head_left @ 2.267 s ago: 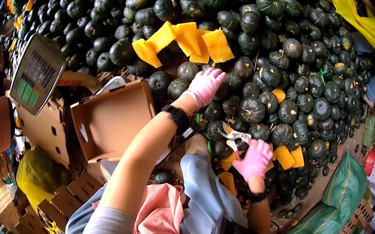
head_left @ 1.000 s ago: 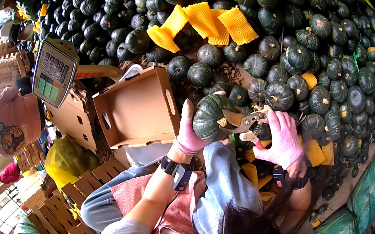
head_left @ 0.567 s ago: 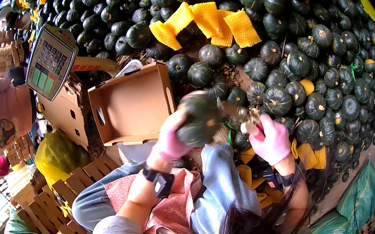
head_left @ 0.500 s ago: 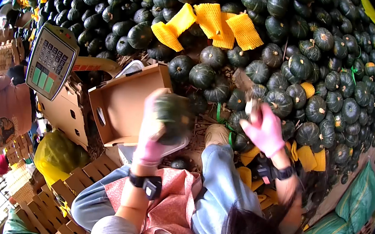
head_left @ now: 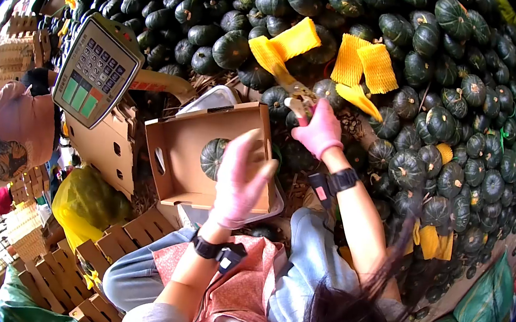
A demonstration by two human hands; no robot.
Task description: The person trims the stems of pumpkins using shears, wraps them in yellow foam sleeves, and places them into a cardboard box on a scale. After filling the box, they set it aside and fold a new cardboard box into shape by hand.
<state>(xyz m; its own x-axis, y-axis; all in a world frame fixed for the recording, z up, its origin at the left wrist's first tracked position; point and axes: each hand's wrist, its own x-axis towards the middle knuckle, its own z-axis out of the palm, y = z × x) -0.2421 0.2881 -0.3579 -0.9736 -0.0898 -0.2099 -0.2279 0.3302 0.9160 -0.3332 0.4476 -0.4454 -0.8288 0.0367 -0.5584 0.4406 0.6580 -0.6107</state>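
Note:
My left hand (head_left: 239,181), in a pale pink glove, is open over the right part of a shallow cardboard box (head_left: 177,180). Beside its fingers, a dark green pumpkin (head_left: 211,158) lies inside that box, partly hidden by the hand. My right hand (head_left: 321,130), gloved in the same pink, is closed around what look like pruning shears (head_left: 297,105) with pale handles. Their tip points up and left at a yellow foam net sleeve (head_left: 278,51). More yellow sleeves (head_left: 366,65) lie on the pumpkins just beyond this hand.
A large heap of green pumpkins (head_left: 443,119) spreads across the back and right. A scale display (head_left: 98,70) stands left of the box. Folded cardboard (head_left: 101,154), a yellow bag (head_left: 81,207) and green sacks (head_left: 471,316) lie around. Another person (head_left: 20,132) is at far left.
The pumpkin has left my left hand and now lies in the box; that hand has opened. My right hand has moved left and upward with the shears. The view has shifted somewhat.

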